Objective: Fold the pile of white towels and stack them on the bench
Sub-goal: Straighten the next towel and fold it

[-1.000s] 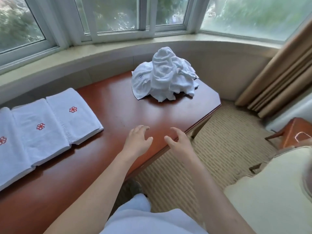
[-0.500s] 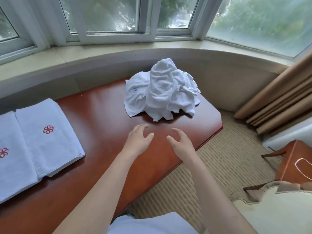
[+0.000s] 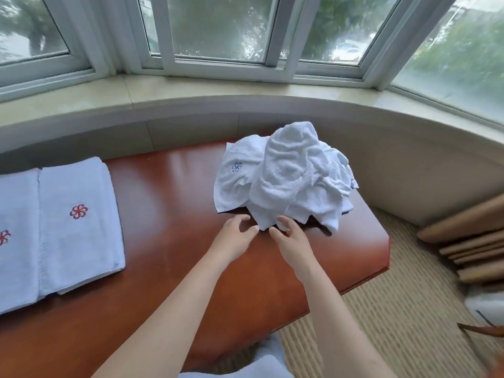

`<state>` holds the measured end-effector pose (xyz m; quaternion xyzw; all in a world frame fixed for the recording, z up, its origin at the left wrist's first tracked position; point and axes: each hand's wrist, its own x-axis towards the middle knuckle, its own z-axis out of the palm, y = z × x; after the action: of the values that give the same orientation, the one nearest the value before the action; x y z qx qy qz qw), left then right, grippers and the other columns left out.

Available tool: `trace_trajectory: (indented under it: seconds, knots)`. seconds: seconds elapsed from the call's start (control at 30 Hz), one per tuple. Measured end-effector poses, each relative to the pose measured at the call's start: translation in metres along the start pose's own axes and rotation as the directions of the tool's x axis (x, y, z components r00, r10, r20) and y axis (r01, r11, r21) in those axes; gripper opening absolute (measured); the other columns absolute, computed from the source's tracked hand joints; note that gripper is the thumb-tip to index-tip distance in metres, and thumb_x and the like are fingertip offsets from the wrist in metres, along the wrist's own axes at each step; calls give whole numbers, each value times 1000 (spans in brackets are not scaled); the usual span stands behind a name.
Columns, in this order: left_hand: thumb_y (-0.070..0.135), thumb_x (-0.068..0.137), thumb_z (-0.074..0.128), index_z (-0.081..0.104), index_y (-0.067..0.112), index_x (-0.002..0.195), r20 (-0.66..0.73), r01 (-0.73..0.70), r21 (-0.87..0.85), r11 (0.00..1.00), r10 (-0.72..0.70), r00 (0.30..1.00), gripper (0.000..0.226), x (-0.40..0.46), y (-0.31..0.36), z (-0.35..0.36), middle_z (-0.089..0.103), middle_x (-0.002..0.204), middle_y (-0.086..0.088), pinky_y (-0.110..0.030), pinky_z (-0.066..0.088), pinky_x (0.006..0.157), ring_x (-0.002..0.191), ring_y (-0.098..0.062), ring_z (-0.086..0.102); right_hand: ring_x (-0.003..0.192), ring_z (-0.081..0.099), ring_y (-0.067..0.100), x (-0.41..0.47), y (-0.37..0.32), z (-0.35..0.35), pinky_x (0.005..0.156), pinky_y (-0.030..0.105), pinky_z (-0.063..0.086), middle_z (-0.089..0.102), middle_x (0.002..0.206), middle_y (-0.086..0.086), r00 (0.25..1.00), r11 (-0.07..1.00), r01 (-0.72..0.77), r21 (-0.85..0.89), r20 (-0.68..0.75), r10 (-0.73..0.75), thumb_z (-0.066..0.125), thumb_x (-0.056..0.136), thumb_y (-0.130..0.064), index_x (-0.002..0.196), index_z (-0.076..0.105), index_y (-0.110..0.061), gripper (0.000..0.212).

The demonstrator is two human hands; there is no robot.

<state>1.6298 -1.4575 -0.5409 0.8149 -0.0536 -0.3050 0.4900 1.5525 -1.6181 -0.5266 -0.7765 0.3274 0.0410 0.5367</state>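
Observation:
A crumpled pile of white towels (image 3: pixel 289 178) lies on the right end of the red-brown bench (image 3: pixel 169 192); one towel shows a small blue emblem. My left hand (image 3: pixel 236 236) reaches to the pile's near edge, fingers relaxed, just short of a hanging towel corner. My right hand (image 3: pixel 286 236) is beside it, its fingertips touching that same corner; no firm grip shows. Folded white towels (image 3: pixel 79 222) with red flower emblems lie side by side on the bench's left part.
A curved stone windowsill (image 3: pixel 245 88) and low wall run behind the bench, with windows above. Beige curtains (image 3: pixel 469 241) hang at the right. Woven carpet (image 3: pixel 395 317) covers the floor right of the bench, and a brown object shows at the lower right corner.
Both hands have moved forward across the bench from its front edge to the near edge of the pile. The view has come closer to the pile.

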Motion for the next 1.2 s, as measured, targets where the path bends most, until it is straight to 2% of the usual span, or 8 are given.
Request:
trace_trajectory:
  seconds: [0.17,0.4,0.53,0.63,0.77,0.9,1.1,1.2]
  knots:
    - [41,98,63,53,32,142,-74,149,-225,963,-169,983,46,64,37,44,51,147,9,-31,38,97,127,-10,49,127,47,5,82,2,-54,93,27,43,47,144,-14,996,1000,5,-3,94,-4,62,93,-46,141,52,-42,49]
    - [27,101,60,48,32,147,-185,232,-246,941,-281,942,48,137,86,115,45,152,6,-26,42,85,123,-10,47,141,38,9,196,6,-128,111,33,39,35,157,-6,988,985,115,-131,121,-99,62,96,-28,148,49,-25,53]
    - [26,98,60,47,40,144,-316,182,-181,967,-232,920,50,173,111,140,42,147,6,-28,42,90,118,-9,48,104,46,-18,243,3,-153,88,14,39,29,156,2,988,983,153,-103,6,-153,62,96,-22,145,47,-19,52]
    - [28,98,61,45,37,145,-312,135,-166,977,-182,932,50,200,131,151,43,149,12,-31,47,100,123,-7,48,108,61,10,269,-1,-167,91,31,48,37,149,0,992,995,103,0,-68,-103,64,95,-29,147,38,-23,59]
    - [33,96,64,43,36,148,-298,132,-134,982,-167,940,56,231,150,154,45,148,11,-37,45,110,130,-10,48,119,57,21,299,-10,-174,100,42,49,53,136,0,997,997,73,-40,41,-72,64,95,-30,147,41,-23,57]
    - [37,96,63,45,32,147,-321,163,-71,984,-177,930,55,247,155,152,47,146,8,-32,47,102,126,-12,51,103,62,23,309,-20,-172,83,37,48,65,105,-3,988,978,146,-151,80,-135,57,94,-27,117,61,-22,23]
    - [79,74,68,54,27,141,-295,140,-372,918,-260,920,86,243,163,139,61,135,9,-37,50,106,122,-10,59,79,53,18,289,-31,-143,66,33,39,54,97,-1,897,851,417,-320,298,-327,52,95,-25,121,67,-34,31]
    - [53,79,78,60,19,130,-315,146,-437,888,-303,900,64,230,154,126,73,118,-1,-40,59,93,98,-19,74,79,58,22,266,-29,-117,67,34,44,55,97,1,827,798,494,-344,468,-310,50,97,-23,107,68,-25,20]
